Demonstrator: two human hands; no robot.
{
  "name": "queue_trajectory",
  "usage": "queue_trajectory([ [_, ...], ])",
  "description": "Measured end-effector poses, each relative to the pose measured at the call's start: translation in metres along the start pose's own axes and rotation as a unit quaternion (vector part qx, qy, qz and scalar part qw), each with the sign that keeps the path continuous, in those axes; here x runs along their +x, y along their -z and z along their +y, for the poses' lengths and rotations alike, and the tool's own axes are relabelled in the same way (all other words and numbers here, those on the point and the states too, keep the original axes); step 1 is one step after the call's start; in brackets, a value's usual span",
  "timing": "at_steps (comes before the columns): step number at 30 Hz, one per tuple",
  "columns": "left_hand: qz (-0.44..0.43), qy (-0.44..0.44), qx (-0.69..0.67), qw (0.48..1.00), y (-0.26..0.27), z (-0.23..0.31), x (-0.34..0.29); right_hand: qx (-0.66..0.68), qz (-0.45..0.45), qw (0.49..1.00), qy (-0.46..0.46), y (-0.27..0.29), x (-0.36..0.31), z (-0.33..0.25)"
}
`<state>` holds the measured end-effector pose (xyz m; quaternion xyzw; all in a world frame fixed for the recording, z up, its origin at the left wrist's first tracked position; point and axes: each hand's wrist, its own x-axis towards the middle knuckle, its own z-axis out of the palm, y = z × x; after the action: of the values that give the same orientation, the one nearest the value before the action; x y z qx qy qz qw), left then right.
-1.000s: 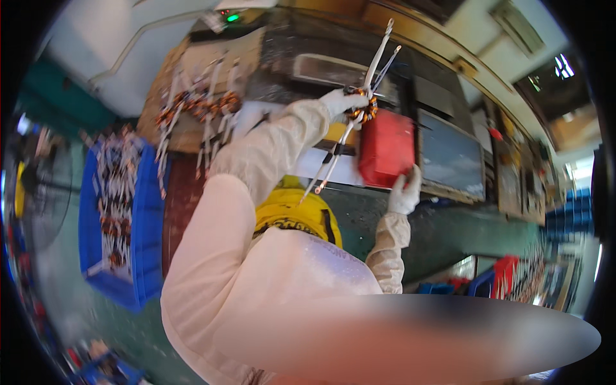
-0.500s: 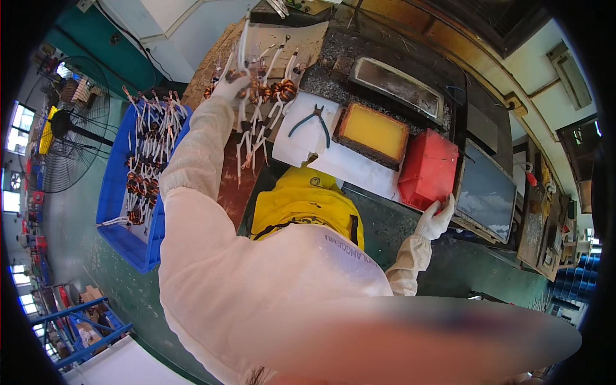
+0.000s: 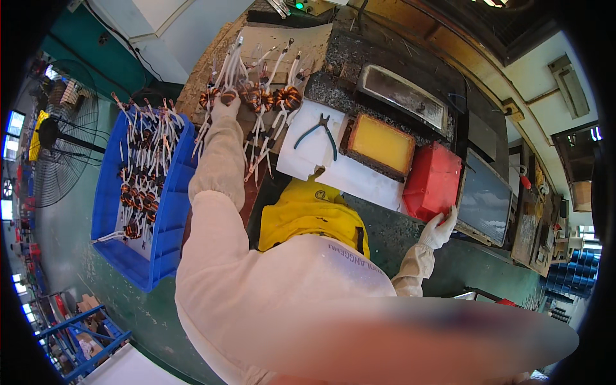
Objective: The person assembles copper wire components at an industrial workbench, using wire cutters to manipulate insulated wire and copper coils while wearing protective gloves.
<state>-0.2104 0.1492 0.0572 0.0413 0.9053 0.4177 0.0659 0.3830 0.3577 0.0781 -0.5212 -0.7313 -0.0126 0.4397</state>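
Observation:
My left hand (image 3: pixel 224 108), in a white glove, is closed on a copper-wound coil (image 3: pixel 228 96) with white leads on the board at the left end of the bench. Beside it lie several more such coils (image 3: pixel 287 97), their leads spreading toward the near edge and the back. My right hand (image 3: pixel 439 230), also gloved, has its fingers apart at the near corner of a red plastic bin (image 3: pixel 434 181). The fingertips seem to touch the bin's edge. Between the hands, blue-handled cutting pliers (image 3: pixel 319 133) lie on a white sheet (image 3: pixel 301 157).
A blue crate (image 3: pixel 163 221) holding several coils stands left of the bench. A block with a yellow top (image 3: pixel 383 142) sits beside the red bin, in front of a metal-rimmed trough (image 3: pixel 403 96). A grey panel (image 3: pixel 486 196) lies farther right. A fan (image 3: pixel 58 131) stands far left.
My left hand has come lower and nearer, bringing the coil down among the others on the board. My right hand stays by the red bin. The whole view has shifted slightly.

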Motion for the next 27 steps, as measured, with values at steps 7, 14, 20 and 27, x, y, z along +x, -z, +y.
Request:
queue_trajectory([
  [7, 0.044, 0.053, 0.04, 0.997, -0.021, -0.009, 0.013, -0.075, -0.004, 0.996, 0.057, -0.005, 0.006, -0.012],
  [14, 0.022, 0.015, 0.155, 0.988, -0.016, -0.017, 0.027, -0.08, -0.014, 0.995, 0.06, -0.005, 0.003, -0.01],
  [20, 0.003, 0.026, 0.141, 0.99, 0.006, -0.004, 0.001, -0.012, -0.085, 0.996, 0.019, 0.009, 0.009, -0.005],
  [27, -0.013, -0.081, 0.04, 0.996, 0.049, -0.057, -0.021, 0.173, -0.037, 0.984, -0.002, 0.028, 0.008, -0.047],
])
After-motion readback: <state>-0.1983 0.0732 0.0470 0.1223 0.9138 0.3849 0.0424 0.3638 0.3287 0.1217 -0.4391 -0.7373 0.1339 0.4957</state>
